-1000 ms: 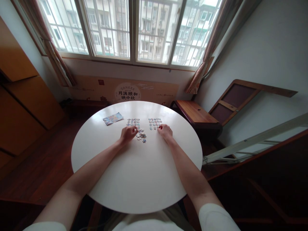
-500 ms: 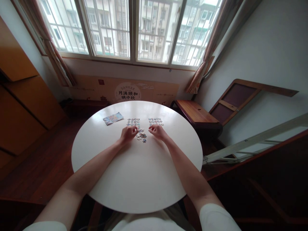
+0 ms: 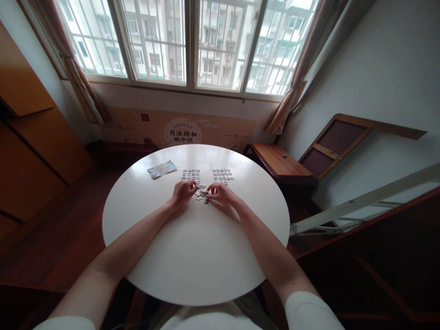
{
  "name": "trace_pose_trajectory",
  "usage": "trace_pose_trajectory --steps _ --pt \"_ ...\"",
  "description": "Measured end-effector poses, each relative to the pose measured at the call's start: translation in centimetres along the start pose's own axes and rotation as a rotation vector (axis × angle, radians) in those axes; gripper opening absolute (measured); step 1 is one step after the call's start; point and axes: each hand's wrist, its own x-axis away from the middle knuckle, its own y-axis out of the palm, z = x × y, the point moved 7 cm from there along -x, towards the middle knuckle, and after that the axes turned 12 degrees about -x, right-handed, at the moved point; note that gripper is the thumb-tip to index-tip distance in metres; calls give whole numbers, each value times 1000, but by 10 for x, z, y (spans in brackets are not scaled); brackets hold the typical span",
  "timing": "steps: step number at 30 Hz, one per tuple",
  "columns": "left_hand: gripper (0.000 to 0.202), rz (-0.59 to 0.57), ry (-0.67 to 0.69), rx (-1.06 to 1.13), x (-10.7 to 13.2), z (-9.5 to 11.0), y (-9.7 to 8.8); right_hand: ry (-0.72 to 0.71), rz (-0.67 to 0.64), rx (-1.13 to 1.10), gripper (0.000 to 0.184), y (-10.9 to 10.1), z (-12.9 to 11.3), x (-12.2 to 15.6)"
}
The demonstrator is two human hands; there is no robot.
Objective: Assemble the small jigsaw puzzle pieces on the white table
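On the white round table (image 3: 192, 256) lies a small loose pile of jigsaw puzzle pieces (image 3: 202, 194). My right hand (image 3: 222, 193) is at the pile's right side, its thumb and forefinger bent and slightly apart over the pieces. Just left of the pile, my left hand (image 3: 184, 191) is closed in a pinch; whatever its fingertips hold is too small to make out. Beyond that hand, puzzle pieces lie in rows (image 3: 190, 174), partly covered by its fingers. Another set of rows (image 3: 223, 174) is spread out beyond my right hand.
A colourful picture sheet (image 3: 162, 169) lies at the table's far left. Behind the table, a printed panel (image 3: 209, 128) leans below the barred window (image 3: 161, 46). A wooden bench (image 3: 282, 159) stands at the right, near a metal ladder (image 3: 364, 201).
My right hand has moved left and slightly toward me, from below the right rows to the pile, uncovering a little more of those rows. My left hand has barely moved.
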Motion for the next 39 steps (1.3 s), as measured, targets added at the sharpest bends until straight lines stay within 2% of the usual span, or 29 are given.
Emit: trace_pose_trajectory --steps 7,11,16,22,25,29,39 --pt "32 2 -6 -19 0 0 1 0 42 83 19 2 -1 1" --pt "33 -12 7 -16 0 -1 2 -8 46 27 19 3 1 0" --pt "32 -63 104 29 1 5 8 32 69 -246 27 4 12 -6" --pt "24 -56 161 85 1 7 10 85 75 -707 34 12 14 -10" --pt "23 -57 175 94 0 7 11 111 97 -810 34 14 16 -10" --pt "23 -56 194 120 0 7 12 120 120 -849 38 13 20 -10" --pt "23 -52 242 154 2 11 12 110 85 -812 28 14 18 -10"
